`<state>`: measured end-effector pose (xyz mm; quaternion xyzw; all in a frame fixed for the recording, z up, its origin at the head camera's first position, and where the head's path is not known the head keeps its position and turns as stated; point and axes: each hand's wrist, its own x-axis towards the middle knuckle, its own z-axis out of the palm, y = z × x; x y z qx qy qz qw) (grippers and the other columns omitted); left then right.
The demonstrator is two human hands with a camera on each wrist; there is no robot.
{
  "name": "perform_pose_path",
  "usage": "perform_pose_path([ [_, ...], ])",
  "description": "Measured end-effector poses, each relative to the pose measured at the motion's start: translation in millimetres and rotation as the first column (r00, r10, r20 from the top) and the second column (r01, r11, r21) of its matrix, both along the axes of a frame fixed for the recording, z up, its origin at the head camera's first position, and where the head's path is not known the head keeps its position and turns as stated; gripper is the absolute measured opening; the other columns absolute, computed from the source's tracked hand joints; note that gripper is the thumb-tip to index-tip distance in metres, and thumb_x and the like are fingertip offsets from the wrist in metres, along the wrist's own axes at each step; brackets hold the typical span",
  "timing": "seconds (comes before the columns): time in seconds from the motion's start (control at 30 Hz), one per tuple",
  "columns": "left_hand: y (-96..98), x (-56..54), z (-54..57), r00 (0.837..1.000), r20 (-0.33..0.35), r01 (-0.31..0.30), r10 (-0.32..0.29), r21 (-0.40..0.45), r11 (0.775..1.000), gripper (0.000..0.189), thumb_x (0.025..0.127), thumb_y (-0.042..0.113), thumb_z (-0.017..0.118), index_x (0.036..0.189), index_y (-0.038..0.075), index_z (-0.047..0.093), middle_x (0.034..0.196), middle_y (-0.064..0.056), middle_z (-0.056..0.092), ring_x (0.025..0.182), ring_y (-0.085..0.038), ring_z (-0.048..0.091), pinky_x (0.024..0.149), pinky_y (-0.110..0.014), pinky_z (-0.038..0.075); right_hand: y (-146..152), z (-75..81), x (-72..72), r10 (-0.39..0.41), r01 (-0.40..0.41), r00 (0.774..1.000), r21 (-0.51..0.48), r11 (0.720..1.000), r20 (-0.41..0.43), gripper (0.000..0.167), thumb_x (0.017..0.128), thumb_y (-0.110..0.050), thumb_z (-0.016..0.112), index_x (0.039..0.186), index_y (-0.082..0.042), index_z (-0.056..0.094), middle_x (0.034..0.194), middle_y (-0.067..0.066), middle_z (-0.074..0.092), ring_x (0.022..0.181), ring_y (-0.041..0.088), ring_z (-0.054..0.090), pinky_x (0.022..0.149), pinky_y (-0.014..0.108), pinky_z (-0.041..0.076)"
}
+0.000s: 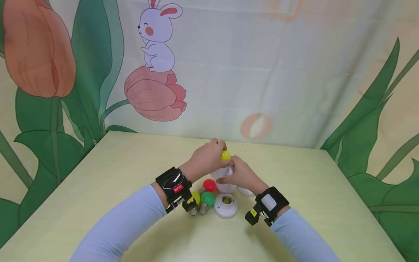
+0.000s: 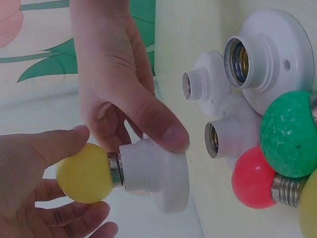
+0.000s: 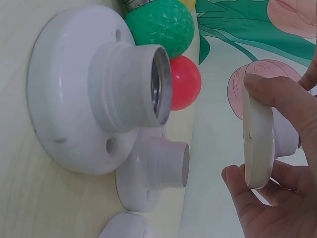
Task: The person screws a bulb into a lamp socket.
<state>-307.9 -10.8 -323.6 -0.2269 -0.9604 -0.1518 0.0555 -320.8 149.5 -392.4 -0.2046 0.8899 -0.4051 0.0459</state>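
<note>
My left hand (image 1: 207,158) pinches a yellow light bulb (image 2: 84,173) between the thumb above and fingers below. My right hand (image 1: 243,174) grips a white lamp socket (image 2: 171,173) by its round base, its thumb and fingers on the rim. Held sideways above the table, the bulb has its metal screw end at the socket's mouth, part of the thread still showing. From the right wrist view, the flat back of the base (image 3: 257,141) faces the camera, and the bulb there is mostly hidden behind my right hand.
Below my hands, a white socket (image 1: 226,207) stands on the table (image 1: 281,160), with two more (image 2: 210,82) behind it. A red bulb (image 1: 209,185), a green bulb (image 1: 207,198) and a second yellow bulb (image 1: 196,197) lie to its left. A printed curtain (image 1: 226,72) hangs behind.
</note>
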Motion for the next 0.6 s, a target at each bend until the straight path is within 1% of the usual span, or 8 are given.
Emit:
perform_pose_path([
  [0.17, -2.0, 0.0, 2.3, 0.995, 0.045, 0.088, -0.09, 0.037, 0.995, 0.04, 0.087, 0.022, 0.073, 0.122, 0.007, 0.063, 0.112, -0.008, 0.059, 0.088, -0.019, 0.057, 0.075, -0.024, 0.053, 0.3, -2.2, -0.1, -0.012, 0.012, 1.0, -0.004, 1.0, 0.001, 0.06, 0.072, -0.023, 0.086, 0.122, -0.014, 0.054, 0.117, 0.002, 0.06, 0.106, 0.022, 0.058, 0.094, 0.041, 0.05],
  [0.23, -3.5, 0.1, 3.2, 0.991, 0.072, 0.11, -0.114, 0.062, 0.992, 0.041, 0.085, 0.016, 0.074, 0.124, 0.009, 0.063, 0.115, -0.008, 0.06, 0.092, -0.02, 0.056, 0.078, -0.026, 0.053, 0.4, -3.9, -0.4, -0.007, 0.007, 1.0, 0.002, 1.0, -0.011, 0.062, 0.072, -0.023, 0.086, 0.124, -0.014, 0.054, 0.119, 0.002, 0.06, 0.107, 0.022, 0.057, 0.096, 0.042, 0.049],
  [0.3, -4.6, 0.4, 4.1, 0.988, 0.101, 0.112, -0.121, 0.088, 0.99, 0.049, 0.083, 0.015, 0.077, 0.128, 0.009, 0.06, 0.121, -0.009, 0.059, 0.096, -0.02, 0.056, 0.082, -0.028, 0.052, 0.4, -5.0, -0.6, -0.001, 0.001, 1.0, 0.006, 1.0, -0.018, 0.062, 0.072, -0.023, 0.086, 0.124, -0.014, 0.054, 0.119, 0.001, 0.06, 0.108, 0.021, 0.057, 0.097, 0.042, 0.048],
  [0.37, -5.0, 0.6, 4.4, 0.989, 0.11, 0.091, -0.103, 0.11, 0.99, 0.054, 0.083, 0.022, 0.077, 0.131, 0.008, 0.058, 0.123, -0.012, 0.058, 0.095, -0.021, 0.057, 0.08, -0.027, 0.053, 0.3, -5.2, -1.0, -0.001, 0.001, 1.0, 0.013, 1.0, -0.022, 0.058, 0.073, -0.023, 0.086, 0.122, -0.015, 0.056, 0.117, 0.001, 0.06, 0.107, 0.021, 0.057, 0.096, 0.042, 0.048],
  [0.43, -5.0, 0.6, 3.5, 0.995, 0.078, 0.058, -0.066, 0.097, 0.994, 0.058, 0.083, 0.034, 0.076, 0.129, 0.005, 0.056, 0.119, -0.013, 0.057, 0.09, -0.02, 0.058, 0.073, -0.025, 0.054, 0.1, -4.7, -1.8, -0.008, 0.008, 1.0, 0.017, 1.0, -0.029, 0.052, 0.072, -0.023, 0.086, 0.117, -0.016, 0.06, 0.114, 0.002, 0.059, 0.106, 0.021, 0.057, 0.095, 0.042, 0.049],
  [0.5, -4.4, 0.2, 1.6, 0.999, 0.037, 0.023, -0.026, 0.077, 0.997, 0.061, 0.083, 0.045, 0.073, 0.123, 0.003, 0.057, 0.109, -0.013, 0.057, 0.081, -0.019, 0.058, 0.065, -0.023, 0.053, -0.4, -2.9, -2.1, -0.012, 0.013, 0.999, 0.02, 1.0, -0.036, 0.047, 0.072, -0.023, 0.086, 0.114, -0.017, 0.063, 0.11, 0.003, 0.058, 0.104, 0.021, 0.057, 0.093, 0.043, 0.049],
  [0.53, -4.1, -0.2, 0.6, 1.0, 0.015, 0.01, -0.011, 0.065, 0.998, 0.06, 0.083, 0.048, 0.072, 0.118, 0.002, 0.057, 0.103, -0.012, 0.056, 0.076, -0.018, 0.058, 0.06, -0.022, 0.052, -0.7, -2.1, -2.4, -0.013, 0.014, 0.999, 0.023, 1.0, -0.037, 0.047, 0.072, -0.023, 0.086, 0.113, -0.017, 0.064, 0.11, 0.004, 0.058, 0.103, 0.021, 0.056, 0.093, 0.043, 0.049],
  [0.6, -3.7, -1.3, -1.2, 1.0, -0.017, -0.001, 0.002, 0.04, 0.999, 0.056, 0.084, 0.049, 0.071, 0.112, 0.003, 0.058, 0.095, -0.009, 0.054, 0.072, -0.016, 0.057, 0.057, -0.021, 0.05, -1.1, -0.6, -2.9, -0.012, 0.013, 0.999, 0.026, 1.0, -0.034, 0.048, 0.073, -0.023, 0.086, 0.114, -0.016, 0.062, 0.109, 0.004, 0.057, 0.103, 0.021, 0.056, 0.094, 0.043, 0.049],
])
